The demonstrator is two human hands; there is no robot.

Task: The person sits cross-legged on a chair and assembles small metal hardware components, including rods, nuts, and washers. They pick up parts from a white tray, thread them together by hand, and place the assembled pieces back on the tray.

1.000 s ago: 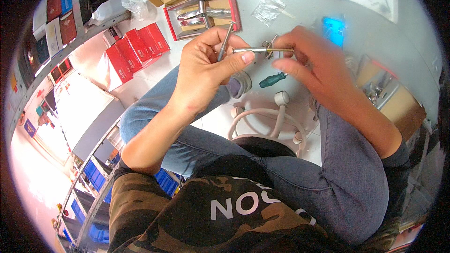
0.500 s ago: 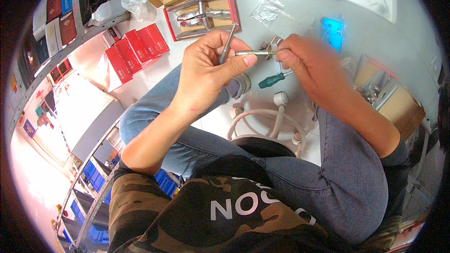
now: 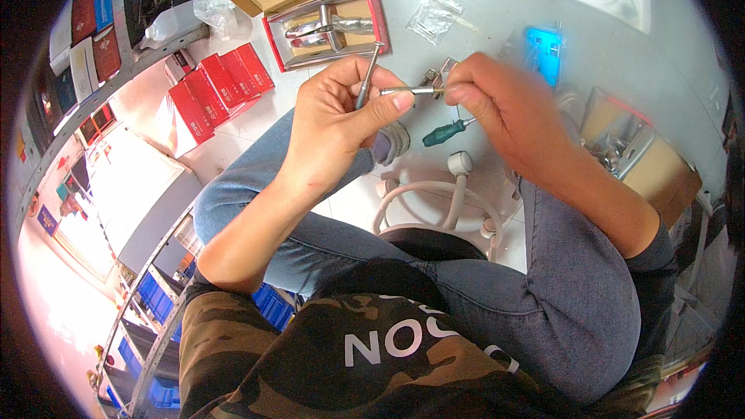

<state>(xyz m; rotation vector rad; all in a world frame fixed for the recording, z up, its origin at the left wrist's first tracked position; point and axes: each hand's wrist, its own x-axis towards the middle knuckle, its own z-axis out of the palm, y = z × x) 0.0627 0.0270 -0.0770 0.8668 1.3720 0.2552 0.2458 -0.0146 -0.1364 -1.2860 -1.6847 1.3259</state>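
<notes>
Above my lap, my left hand (image 3: 326, 112) is closed on two slim metal pieces. One is a metal pin (image 3: 371, 74) with a small flat head, slanting up between the fingers. The other is a thin metal rod (image 3: 419, 91), lying level between thumb and forefinger. My right hand (image 3: 508, 101) pinches the rod's right end, where a brass-coloured bit shows; its fingertips partly hide what they grip. Just behind the rod, small shiny metal parts (image 3: 430, 77) are visible; I cannot tell whether they are held. On the floor below lies a green-handled screwdriver (image 3: 444, 133).
An open red box (image 3: 379, 12) with chrome lever handles (image 3: 330, 29) stands ahead. Small red boxes (image 3: 225, 85) are at the left, beside shelving. Clear plastic bags (image 3: 434, 15), a blue object (image 3: 543, 54) and another open box (image 3: 660, 171) lie to the right. A white wheeled base (image 3: 458, 186) is below.
Both hands stay joined at the rod, and my right hand blurs slightly as its fingers shift on the rod's end. The whole view has slid a little.
</notes>
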